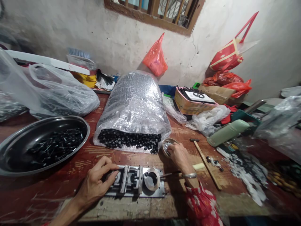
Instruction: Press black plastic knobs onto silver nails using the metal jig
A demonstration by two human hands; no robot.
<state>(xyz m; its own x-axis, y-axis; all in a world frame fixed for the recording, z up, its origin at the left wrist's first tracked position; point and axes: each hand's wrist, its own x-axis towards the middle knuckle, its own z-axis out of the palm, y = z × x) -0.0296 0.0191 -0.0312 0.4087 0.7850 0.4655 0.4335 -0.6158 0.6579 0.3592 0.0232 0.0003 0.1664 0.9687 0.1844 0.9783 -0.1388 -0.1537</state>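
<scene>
A metal clamping jig (pixel 141 185) lies at the table's front edge, with a round collar and a lever handle on its right side. My left hand (pixel 100 177) grips the jig's left end, thumb and forefinger curled over it. Reaching into a small round bowl (pixel 164 150) of little metal pins is my right hand (pixel 179 155); its fingertips are bunched down among the pins, and what they pinch is hidden. Just behind the jig, a large clear plastic sack (pixel 135 103) lies with its mouth towards me, full of small black round parts (pixel 131 139).
On the left stands a wide steel basin (pixel 86 133) holding black parts with metal pins. A hammer (pixel 207 164), a green bottle (pixel 228 133) and white and black scraps (pixel 246 175) lie to the right. Plastic bags (pixel 66 91) and a carton (pixel 188 105) line the back.
</scene>
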